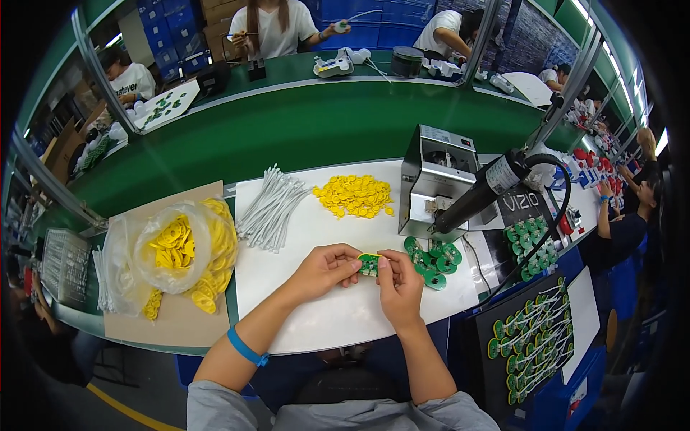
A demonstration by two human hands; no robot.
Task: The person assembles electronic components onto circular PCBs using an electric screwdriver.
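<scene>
- Fingers [350, 266] on both hands pinched nearly together; left hand [316, 274] and right hand [404, 291] share 1 green board [369, 266] with a yellow edge, held over the white counter [309, 327].
- Right of that I see loose boards [444, 264], more than five, overlapping, exact count unclear.
- Behind: 1 metal machine [435, 176], 1 black cylindrical tool [471, 201].
- 1 cable bundle [272, 210], 1 yellow disc pile [352, 195]; I can't count pieces.
- Left: 1 plastic bag [122, 269], yellow parts inside.
- Right: 1 black tray [480, 359], many cabled boards [528, 345].

My bare left hand [323, 273] and bare right hand [400, 287] nearly meet, fingers curled, thumbs pressing; my bare left forearm [227, 363] and bare right forearm [425, 359] slant inward from the near side.
</scene>
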